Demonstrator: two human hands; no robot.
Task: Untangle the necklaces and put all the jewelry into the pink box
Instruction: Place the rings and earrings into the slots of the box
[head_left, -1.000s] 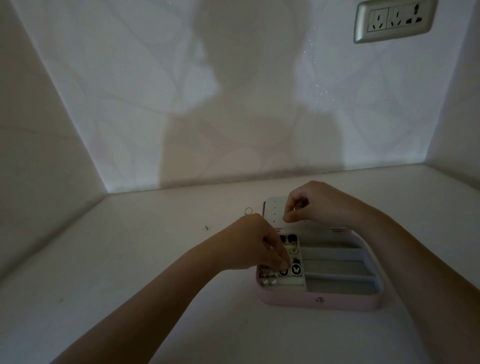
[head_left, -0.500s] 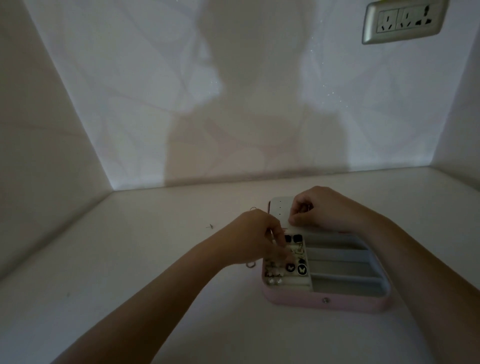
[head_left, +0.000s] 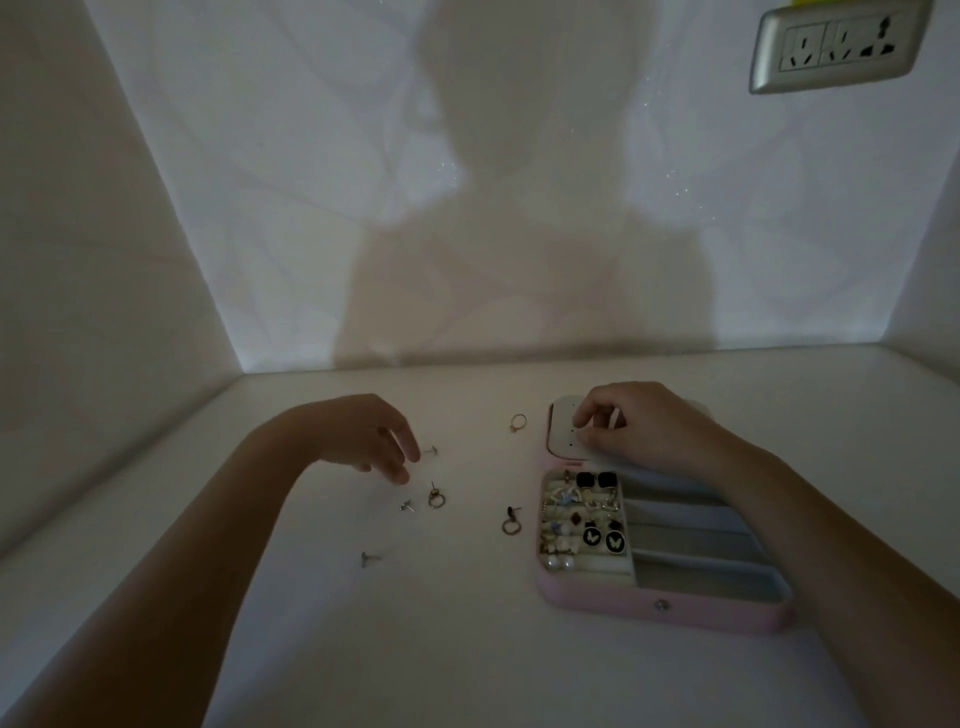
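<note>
Our left hand (head_left: 358, 441) hung over the matte white desk (head_left: 260, 597), fingers (head_left: 408, 449) loose and empty. A small metal stud (head_left: 431, 450) lay just past their tips, and a thin hoop earring (head_left: 436, 499) lay nearer us. Our right hand (head_left: 628, 426) curled its fingers on the perforated white panel (head_left: 563, 434) of the rounded pink box (head_left: 660, 608). We couldn't tell whether they pinched anything.

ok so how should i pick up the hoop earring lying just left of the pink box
Probably pinch its ring part, coming from above and from the left with thumb and forefinger. The hoop earring lies flat on the table, so nothing sticks up to grab, and the pink box wall stands close on its right.
</note>
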